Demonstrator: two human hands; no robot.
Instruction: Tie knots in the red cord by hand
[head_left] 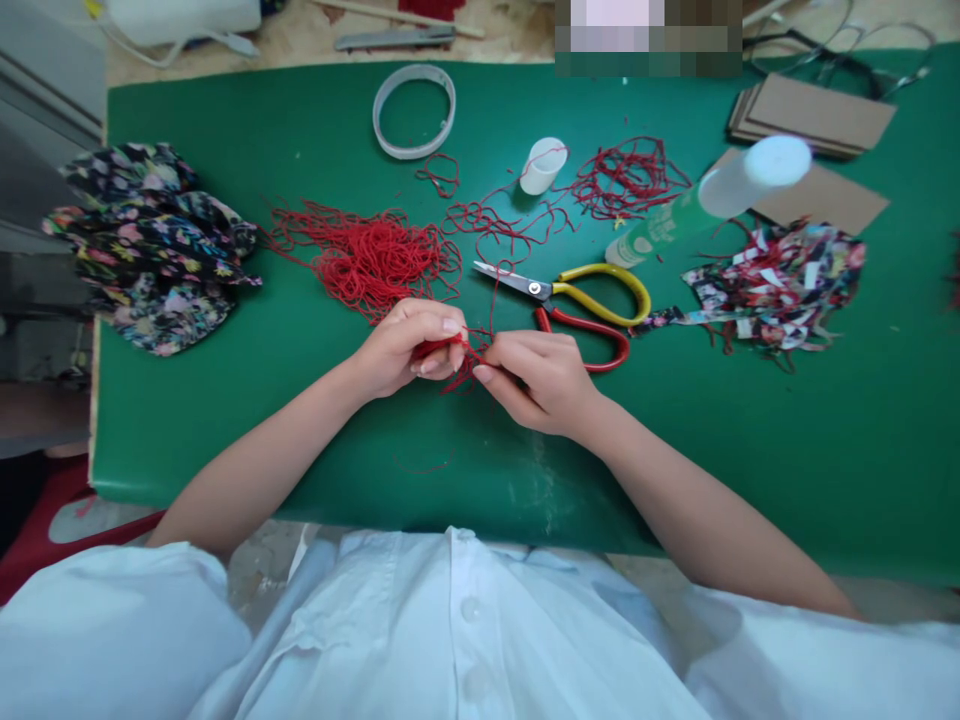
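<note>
Pinching red thread [459, 352] between them | left hand [409, 345] | right hand [541, 378] | scissors [570, 295] just beyond

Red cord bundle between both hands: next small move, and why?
Probably pull the loose ends snug. The left hand pinches the red cord bundle and the right hand grips strands right beside it, with loops still slack between them. The scissors lie untouched just beyond.

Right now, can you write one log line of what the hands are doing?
left hand: pinching bundle of thin red string | right hand: pinching same string | yellow-and-red-handled scissors: lying beside on green mat
</note>
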